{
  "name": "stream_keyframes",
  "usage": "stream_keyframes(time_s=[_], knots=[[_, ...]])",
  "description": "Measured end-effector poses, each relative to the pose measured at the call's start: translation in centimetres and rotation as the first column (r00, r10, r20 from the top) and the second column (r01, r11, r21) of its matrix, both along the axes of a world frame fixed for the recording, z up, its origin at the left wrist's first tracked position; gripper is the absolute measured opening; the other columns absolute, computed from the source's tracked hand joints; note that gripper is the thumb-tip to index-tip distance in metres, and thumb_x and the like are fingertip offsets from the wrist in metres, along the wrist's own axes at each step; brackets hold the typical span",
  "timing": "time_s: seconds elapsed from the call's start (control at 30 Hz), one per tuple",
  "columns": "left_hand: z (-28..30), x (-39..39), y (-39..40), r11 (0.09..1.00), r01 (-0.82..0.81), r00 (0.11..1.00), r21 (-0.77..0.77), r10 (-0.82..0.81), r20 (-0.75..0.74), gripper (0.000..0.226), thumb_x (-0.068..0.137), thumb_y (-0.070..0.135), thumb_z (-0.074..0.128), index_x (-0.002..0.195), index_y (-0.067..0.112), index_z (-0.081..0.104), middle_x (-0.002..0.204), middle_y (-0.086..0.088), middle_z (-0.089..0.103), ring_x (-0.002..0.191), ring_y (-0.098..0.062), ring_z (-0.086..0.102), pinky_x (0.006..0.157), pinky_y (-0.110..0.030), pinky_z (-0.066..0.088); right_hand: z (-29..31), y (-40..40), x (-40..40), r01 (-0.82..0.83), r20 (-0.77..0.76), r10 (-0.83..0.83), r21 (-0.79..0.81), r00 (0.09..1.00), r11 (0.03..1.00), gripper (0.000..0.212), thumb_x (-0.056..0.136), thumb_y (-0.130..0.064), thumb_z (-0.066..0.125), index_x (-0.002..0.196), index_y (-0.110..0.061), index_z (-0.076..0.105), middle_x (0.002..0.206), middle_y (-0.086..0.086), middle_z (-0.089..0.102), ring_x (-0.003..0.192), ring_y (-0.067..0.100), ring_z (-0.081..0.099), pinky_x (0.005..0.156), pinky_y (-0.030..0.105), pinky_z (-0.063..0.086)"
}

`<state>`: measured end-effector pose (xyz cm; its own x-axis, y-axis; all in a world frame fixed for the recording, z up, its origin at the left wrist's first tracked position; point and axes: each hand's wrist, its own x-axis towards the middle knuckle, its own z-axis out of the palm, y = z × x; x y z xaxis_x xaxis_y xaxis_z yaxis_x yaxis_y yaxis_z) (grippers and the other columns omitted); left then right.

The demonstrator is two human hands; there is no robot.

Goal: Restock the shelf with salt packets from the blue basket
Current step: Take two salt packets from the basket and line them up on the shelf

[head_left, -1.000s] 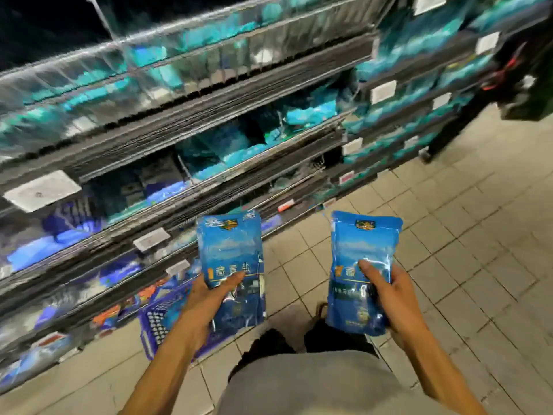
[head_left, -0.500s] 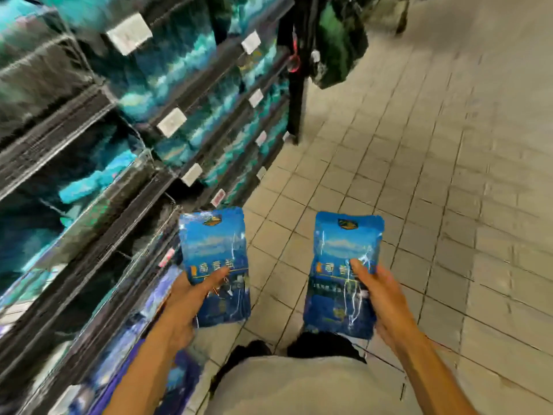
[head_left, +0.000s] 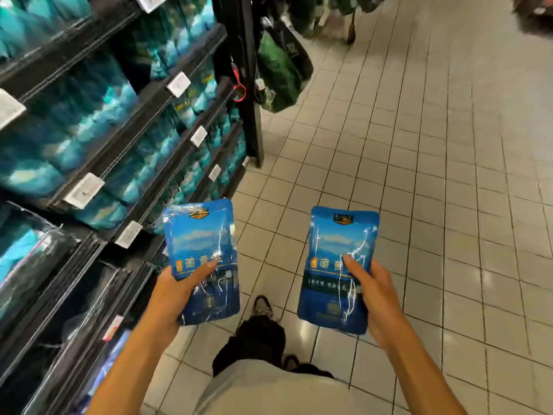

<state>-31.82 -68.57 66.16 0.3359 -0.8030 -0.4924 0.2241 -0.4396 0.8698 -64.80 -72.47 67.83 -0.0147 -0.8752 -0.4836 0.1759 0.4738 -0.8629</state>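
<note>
Blue plastic salt packets are held upright, one in each hand, above a pale tiled floor. The left packet is gripped by the left hand: the thumb is laid across the printed front near the yellow band, the remaining fingers are hidden behind the packet. The right packet is gripped by the right hand in the same way, thumb pressed on the front, fingers wrapped round the right edge and out of sight. Both packets are kept apart from each other, with open floor seen between them, and neither is touching the shelf. Both fronts are turned toward the camera; light glare is seen on the creased film.

Black shelving is seen along the left side, running away from the viewer. Rows of teal and blue packets are stacked on its tiers, blurred. White price tags are clipped to the shelf edges. The left packet is held just beside the shelf front, at the level of a lower tier.

A green bag is hung at the far end of the shelving, with a red clip beside it. A shoe and dark trouser leg are visible below the packets, with a light shirt at the bottom edge. The blue basket cannot be made out with certainty.
</note>
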Motion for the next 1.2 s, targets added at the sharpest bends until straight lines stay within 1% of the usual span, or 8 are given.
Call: stream_keyframes(time_s=[0.13, 0.33, 0.43, 0.53, 0.73, 0.87, 1.0, 1.2], knots=[[-0.4, 0.2, -7.1, 0.999, -0.018, 0.998, -0.036, 0.016, -0.056, 0.066, 0.059, 0.038, 0.089, 0.119, 0.020, 0.070, 0.113, -0.009, 0.077, 0.097, -0.033, 0.076, 0.078, -0.047, 0.062, 0.1, -6.7, 1.6, 0.006, -0.018, -0.006, 0.001, 1.000, 1.000, 0.044, 0.074, -0.045, 0.071, 0.110, -0.021, 0.067, 0.098, 0.004, 0.079, 0.087, 0.023, 0.077, 0.061, 0.033, 0.061], [0.4, 2.5, -18.5, 0.998, -0.027, 0.998, -0.051, 0.024, -0.058, 0.064, 0.058, 0.042, 0.094, 0.116, 0.027, 0.072, 0.112, -0.005, 0.077, 0.101, -0.033, 0.075, 0.089, -0.062, 0.056, 1.1, -18.0, 5.4, 0.003, -0.029, -0.004, -0.027, 1.000, 1.000, 0.033, 0.083, -0.040, 0.071, 0.110, -0.021, 0.068, 0.097, 0.002, 0.079, 0.085, 0.021, 0.077, 0.062, 0.033, 0.061], [2.3, 3.9, -23.6, 0.994, -0.016, 1.000, -0.109, 0.014, -0.022, 0.053, 0.064, 0.043, 0.092, 0.113, 0.032, 0.073, 0.112, -0.002, 0.078, 0.098, -0.028, 0.076, 0.083, -0.053, 0.061, 2.8, -23.2, 7.6, -0.025, -0.008, 0.025, -0.072, 1.000, 0.997, 0.047, 0.072, -0.048, 0.076, 0.111, -0.023, 0.069, 0.102, 0.004, 0.079, 0.091, 0.023, 0.077, 0.068, 0.037, 0.063], [5.1, 5.0, -28.6, 0.988, -0.023, 1.000, -0.151, 0.020, -0.022, 0.041, 0.070, 0.034, 0.086, 0.109, 0.032, 0.075, 0.110, -0.002, 0.078, 0.094, -0.027, 0.077, 0.070, -0.043, 0.063, 4.5, -28.4, 9.4, -0.050, 0.031, 0.054, -0.126, 0.998, 0.991, 0.037, 0.069, -0.047, 0.080, 0.102, -0.032, 0.073, 0.105, 0.003, 0.079, 0.093, 0.023, 0.077, 0.066, 0.033, 0.062], [11.2, 7.4, -36.6, 0.958, -0.120, 0.989, -0.261, 0.137, 0.048, 0.062, 0.055, 0.041, 0.087, 0.112, 0.023, 0.072, 0.106, 0.000, 0.079, 0.094, -0.022, 0.077, 0.068, -0.032, 0.063, 9.3, -39.5, 14.5, -0.180, 0.076, 0.206, -0.259, 0.976, 0.949, 0.029, 0.071, -0.041, 0.081, 0.098, -0.033, 0.075, 0.106, 0.004, 0.078, 0.095, 0.024, 0.076, 0.066, 0.032, 0.061], [15.5, 9.6, -41.1, 0.916, -0.169, 0.964, -0.364, 0.231, 0.132, 0.059, 0.056, 0.044, 0.085, 0.110, 0.026, 0.073, 0.108, 0.004, 0.079, 0.098, -0.019, 0.076, 0.082, -0.040, 0.061, 13.0, -47.2, 18.7, -0.301, 0.074, 0.357, -0.396, 0.931, 0.867, 0.027, 0.071, -0.039, 0.080, 0.097, -0.033, 0.075, 0.106, 0.003, 0.078, 0.094, 0.023, 0.076, 0.068, 0.031, 0.062], [19.5, 11.9, -44.6, 0.855, -0.220, 0.911, -0.470, 0.353, 0.215, 0.049, 0.058, 0.045, 0.085, 0.104, 0.032, 0.076, 0.106, 0.008, 0.079, 0.095, -0.012, 0.076, 0.073, -0.026, 0.063, 16.9, -54.5, 22.9, -0.372, 0.084, 0.493, -0.551, 0.866, 0.747, 0.026, 0.068, -0.035, 0.078, 0.094, -0.034, 0.078, 0.104, 0.002, 0.079, 0.092, 0.020, 0.077, 0.069, 0.027, 0.060], [25.2, 15.0, -47.6, 0.728, -0.361, 0.785, -0.583, 0.575, 0.231, 0.045, 0.062, 0.044, 0.085, 0.105, 0.031, 0.076, 0.108, 0.006, 0.079, 0.097, -0.017, 0.076, 0.076, -0.032, 0.064, 23.2, -62.7, 30.4, -0.482, 0.074, 0.719, -0.695, 0.691, 0.534, 0.036, 0.068, -0.034, 0.076, 0.102, -0.024, 0.078, 0.111, 0.006, 0.077, 0.098, 0.021, 0.075, 0.078, 0.031, 0.061]])
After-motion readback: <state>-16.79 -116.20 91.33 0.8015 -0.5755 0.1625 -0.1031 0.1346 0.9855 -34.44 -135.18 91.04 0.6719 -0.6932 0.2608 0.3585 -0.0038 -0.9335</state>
